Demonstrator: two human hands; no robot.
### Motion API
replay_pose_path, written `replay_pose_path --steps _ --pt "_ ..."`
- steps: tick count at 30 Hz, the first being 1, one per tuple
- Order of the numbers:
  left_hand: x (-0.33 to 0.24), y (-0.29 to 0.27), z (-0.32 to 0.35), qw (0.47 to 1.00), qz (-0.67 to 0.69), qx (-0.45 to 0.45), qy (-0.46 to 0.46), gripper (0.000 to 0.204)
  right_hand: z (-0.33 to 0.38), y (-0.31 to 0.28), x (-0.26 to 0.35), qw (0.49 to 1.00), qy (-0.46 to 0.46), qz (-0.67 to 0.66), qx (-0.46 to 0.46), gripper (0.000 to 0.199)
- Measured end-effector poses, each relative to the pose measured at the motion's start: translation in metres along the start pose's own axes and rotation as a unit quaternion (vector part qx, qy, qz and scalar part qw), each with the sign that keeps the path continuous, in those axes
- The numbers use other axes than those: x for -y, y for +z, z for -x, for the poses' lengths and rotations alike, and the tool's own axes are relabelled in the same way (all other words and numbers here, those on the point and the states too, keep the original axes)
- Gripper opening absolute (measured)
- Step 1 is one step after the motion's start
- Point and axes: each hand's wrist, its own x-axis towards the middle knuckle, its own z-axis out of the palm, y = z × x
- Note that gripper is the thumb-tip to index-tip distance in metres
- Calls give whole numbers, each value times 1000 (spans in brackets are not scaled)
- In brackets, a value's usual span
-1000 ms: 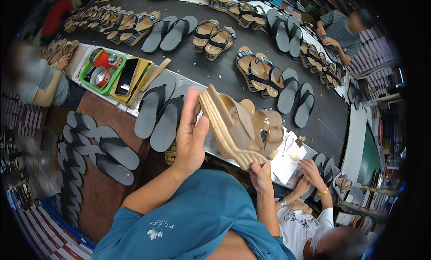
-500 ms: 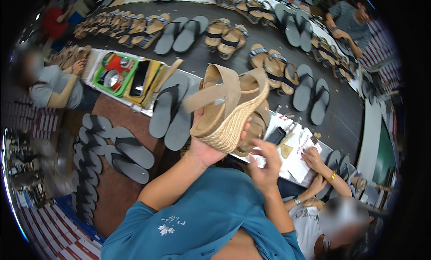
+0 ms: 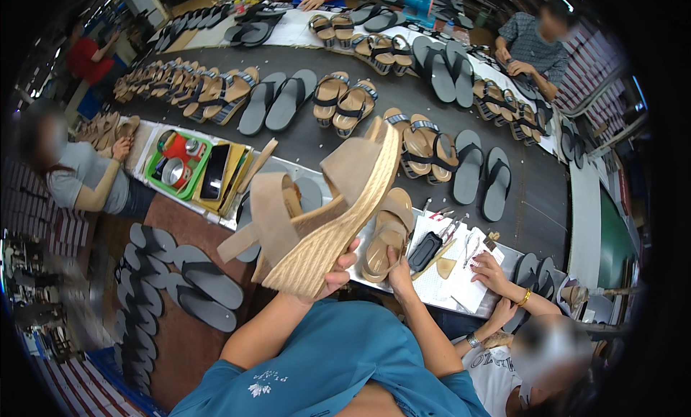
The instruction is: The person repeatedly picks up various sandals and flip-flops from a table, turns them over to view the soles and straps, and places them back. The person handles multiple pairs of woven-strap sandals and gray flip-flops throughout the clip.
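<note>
My left hand (image 3: 333,276) grips a beige wedge sandal (image 3: 327,208) by its woven sole and holds it up, tilted, close to the camera. Tan straps hang from its near end. My right hand (image 3: 396,273) rests on the heel of a second beige wedge sandal (image 3: 386,233) that lies on the table edge just beyond my chest. Most of my left hand's fingers are hidden behind the raised sole.
A dark conveyor (image 3: 338,147) carries rows of grey soles and tan sandals. A green tray (image 3: 176,165) with tins sits left. Papers and a black device (image 3: 425,251) lie right, by a seated person's hands (image 3: 489,269). Grey soles (image 3: 180,280) cover the floor. Other people sit around.
The raised sandal has turned in my left hand, its sole now facing down and toward me. My right hand has gone down onto the second sandal on the table.
</note>
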Motion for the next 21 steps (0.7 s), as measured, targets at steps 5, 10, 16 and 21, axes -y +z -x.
replay_pose_path --steps 5,10,16,21 --pt "-3 -5 8 999 -33 19 -12 60 25 -7 16 969 -16 -238 61 58" --pt "-5 -11 9 998 -61 -27 18 59 68 -6 80 855 7 -482 190 55" --pt "-24 -58 10 961 -247 -108 59 70 86 -3 124 842 -56 -482 236 50" --pt "-18 -101 6 814 -485 -299 112 51 77 -9 113 795 -34 -551 250 61"
